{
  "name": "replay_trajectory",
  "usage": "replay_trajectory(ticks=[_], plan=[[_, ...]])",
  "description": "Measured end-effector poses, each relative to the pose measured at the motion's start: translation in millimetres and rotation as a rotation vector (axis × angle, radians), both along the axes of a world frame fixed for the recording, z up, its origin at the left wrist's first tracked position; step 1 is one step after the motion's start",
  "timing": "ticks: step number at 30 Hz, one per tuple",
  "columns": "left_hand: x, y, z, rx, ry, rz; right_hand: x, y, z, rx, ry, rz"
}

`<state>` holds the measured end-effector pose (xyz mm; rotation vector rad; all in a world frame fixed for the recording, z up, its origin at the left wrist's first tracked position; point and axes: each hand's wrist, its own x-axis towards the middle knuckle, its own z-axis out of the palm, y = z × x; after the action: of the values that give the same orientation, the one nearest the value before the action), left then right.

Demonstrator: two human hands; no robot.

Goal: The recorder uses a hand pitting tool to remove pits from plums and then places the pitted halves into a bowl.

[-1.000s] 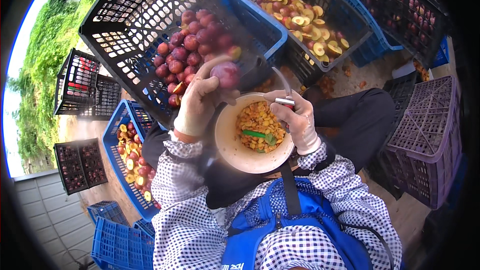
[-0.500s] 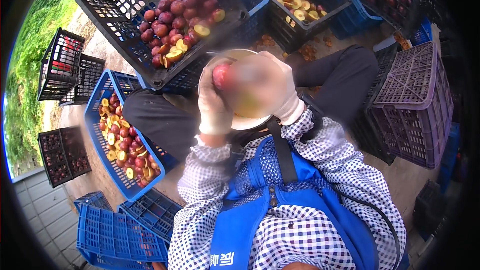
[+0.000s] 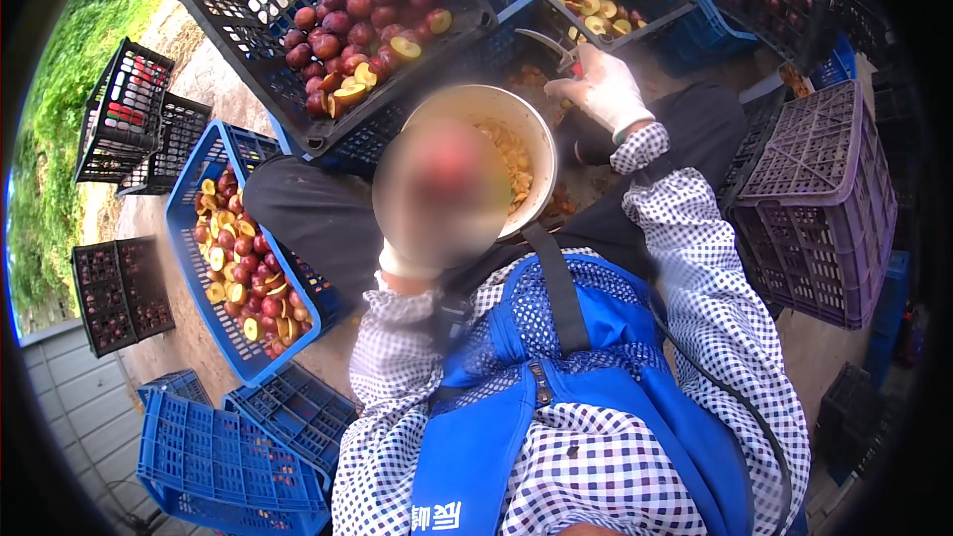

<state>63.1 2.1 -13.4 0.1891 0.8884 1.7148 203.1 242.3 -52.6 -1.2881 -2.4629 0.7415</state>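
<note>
Over a cream round basin (image 3: 541, 129) between my legs, my gloved left hand (image 3: 417, 223) is closed around a red plum (image 3: 447, 167); a blur smears the plum and most of the fingers. My gloved right hand (image 3: 608, 91) is beyond the basin's right rim, closed on pruning shears (image 3: 544, 42) with curved metal blades and a bit of red at the grip. Those blades are parted and point to the left. Inside the basin lie many small yellow-brown pieces (image 3: 514, 164), perhaps plum stones.
A black crate (image 3: 233, 65) with whole and cut plums stands ahead of the basin. At left is a blue crate (image 3: 243, 362) of halved plums; another black crate (image 3: 675, 15) of cut plums is far right. Purple crates (image 3: 819, 208) flank my right knee. Blue crates (image 3: 233, 467) lie lower left.
My hands have come apart. The right one has moved away to the right and forward, and its shears now show. My left hand has shifted slightly down, still with the plum.
</note>
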Motion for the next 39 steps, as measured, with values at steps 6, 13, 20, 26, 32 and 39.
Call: replay_trajectory(ticks=[6, 13, 20, 26, 32, 39], plan=[[-21, 6, -33, 0.169, -0.057, 0.045, 5, -78, 53, -0.721, 1.019, 0.074], [-6, 15, -33, 0.188, -0.043, 0.221, -14, -108, 32, 0.093, 0.702, 0.487], [-8, 12, -31, 0.105, 0.235, 0.322, -27, -120, 36, -0.177, 0.589, 0.401], [-5, 9, -32, -0.098, 0.579, 0.351, -37, -143, 33, 0.022, 0.624, 0.373], [-2, 7, -41, -0.078, 0.233, 0.365, -43, -153, 20, 0.073, 0.475, 0.326], [-2, 4, -48, -0.370, 0.409, 0.402, -47, -163, -8, 0.036, 0.290, 0.328]])
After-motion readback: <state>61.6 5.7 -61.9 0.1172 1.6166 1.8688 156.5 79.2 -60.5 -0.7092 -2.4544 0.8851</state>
